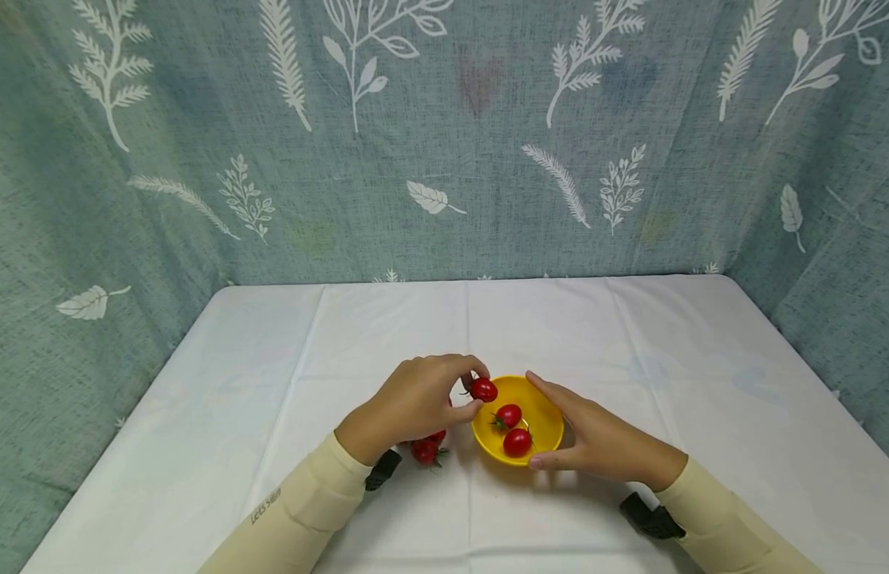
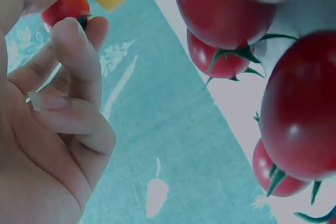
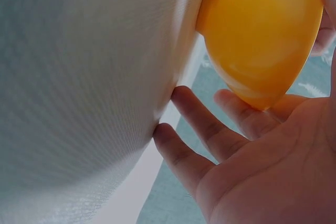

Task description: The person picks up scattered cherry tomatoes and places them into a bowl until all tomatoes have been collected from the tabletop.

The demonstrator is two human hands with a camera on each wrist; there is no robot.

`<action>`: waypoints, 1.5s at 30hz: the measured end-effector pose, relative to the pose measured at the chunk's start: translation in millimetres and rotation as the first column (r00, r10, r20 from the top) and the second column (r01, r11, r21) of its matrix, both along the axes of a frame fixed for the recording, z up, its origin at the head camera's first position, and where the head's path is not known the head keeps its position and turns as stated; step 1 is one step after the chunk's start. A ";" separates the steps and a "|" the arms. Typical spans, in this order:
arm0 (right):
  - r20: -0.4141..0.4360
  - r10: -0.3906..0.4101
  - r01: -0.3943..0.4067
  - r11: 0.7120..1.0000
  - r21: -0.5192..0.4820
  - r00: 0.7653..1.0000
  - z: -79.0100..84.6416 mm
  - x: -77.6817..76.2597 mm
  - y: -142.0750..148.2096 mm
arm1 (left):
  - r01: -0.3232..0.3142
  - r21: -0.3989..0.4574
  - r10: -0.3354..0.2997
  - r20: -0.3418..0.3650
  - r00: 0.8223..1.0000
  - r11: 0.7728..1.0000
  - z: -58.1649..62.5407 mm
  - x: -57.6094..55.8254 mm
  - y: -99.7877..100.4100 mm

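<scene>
Left hand [image 1: 422, 392] is pinching a glossy oval tomato [image 1: 485, 390] between thumb and fingertips, by the bowl [image 1: 548, 422]. Right hand [image 1: 595, 437] is resting splayed, thumb and forefinger touching that smooth, round yellow plastic-looking rim. Inside, between both hands, two tomatoes [image 1: 517, 443] are lying. More tomatoes [image 1: 424, 453], green-stemmed, are sitting just below left palm on creased white cloth [image 1: 387, 327].

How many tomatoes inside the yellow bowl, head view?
2: the farther tomato around the middle of the yellow bowl, the nearer tomato toward its near rim. None seems hidden inside. Left hand pinches another tomato by the rim, uncounted.
</scene>
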State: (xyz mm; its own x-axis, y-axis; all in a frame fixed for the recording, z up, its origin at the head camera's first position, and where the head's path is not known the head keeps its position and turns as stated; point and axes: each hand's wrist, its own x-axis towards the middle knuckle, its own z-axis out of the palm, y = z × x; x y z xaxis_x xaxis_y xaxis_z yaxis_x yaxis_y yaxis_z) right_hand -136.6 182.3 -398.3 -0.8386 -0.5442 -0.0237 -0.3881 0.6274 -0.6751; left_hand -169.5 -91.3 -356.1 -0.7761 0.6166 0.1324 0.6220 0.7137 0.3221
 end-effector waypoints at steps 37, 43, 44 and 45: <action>0.023 0.023 -0.023 0.999 -0.027 0.999 -0.5 -0.2 1.6 | 0.092 -0.133 -0.066 0.185 0.980 0.987 -5.9 -1.9 33.4; 0.021 0.022 -0.022 0.999 -0.026 1.000 -1.1 -0.5 2.6 | 0.097 -0.172 -0.064 0.188 0.980 0.980 -5.2 -2.5 38.3; 0.021 0.023 -0.022 0.999 -0.024 1.000 -1.2 -0.6 2.6 | 0.098 -0.176 -0.064 0.187 0.980 0.980 -5.2 -2.6 38.8; 0.022 0.023 -0.023 0.999 -0.024 0.999 -1.4 -0.7 2.7 | 0.098 -0.177 -0.064 0.185 0.981 0.979 -5.3 -2.6 39.1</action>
